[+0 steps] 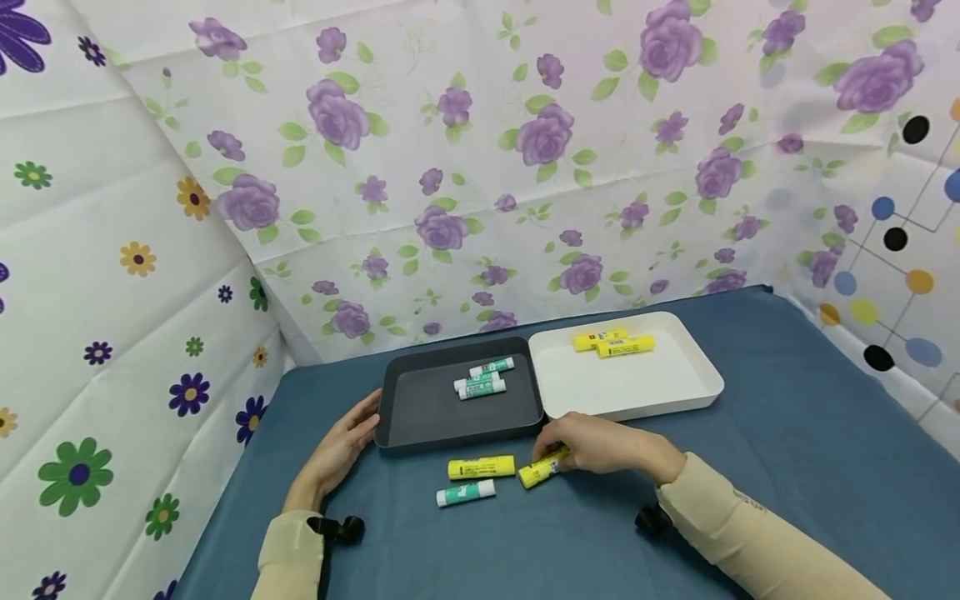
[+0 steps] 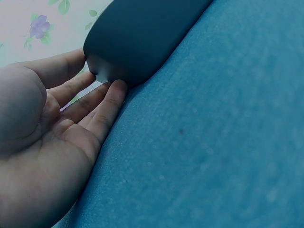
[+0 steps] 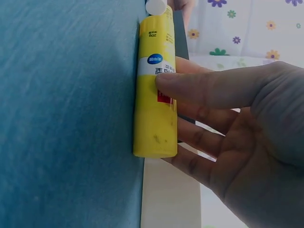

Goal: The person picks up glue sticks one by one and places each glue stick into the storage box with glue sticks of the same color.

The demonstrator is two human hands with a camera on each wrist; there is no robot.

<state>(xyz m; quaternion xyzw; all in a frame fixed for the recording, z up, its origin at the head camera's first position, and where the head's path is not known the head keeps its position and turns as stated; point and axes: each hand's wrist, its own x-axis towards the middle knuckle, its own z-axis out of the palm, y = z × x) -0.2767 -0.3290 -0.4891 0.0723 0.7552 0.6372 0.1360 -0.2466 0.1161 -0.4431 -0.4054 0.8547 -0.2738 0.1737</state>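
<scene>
My right hand (image 1: 592,442) pinches a yellow glue stick (image 3: 156,118) in front of the trays, thumb across its label and fingers behind it. The stick lies slanted, low over the blue cloth. My left hand (image 1: 339,448) rests its fairly straight fingertips against the left side of the dark grey tray (image 1: 420,429). In the left wrist view, the fingers (image 2: 107,107) touch that tray's corner. Between the hands lie another yellow glue stick (image 1: 482,467) and a green-and-white glue stick (image 1: 466,493).
Three green-and-white glue sticks (image 1: 482,389) lie in the dark tray. Right beside it is a white tray (image 1: 637,387) with two yellow glue sticks (image 1: 626,347) near its back. Flowered cloth walls (image 1: 450,167) stand behind and beside the blue-covered table (image 1: 525,558).
</scene>
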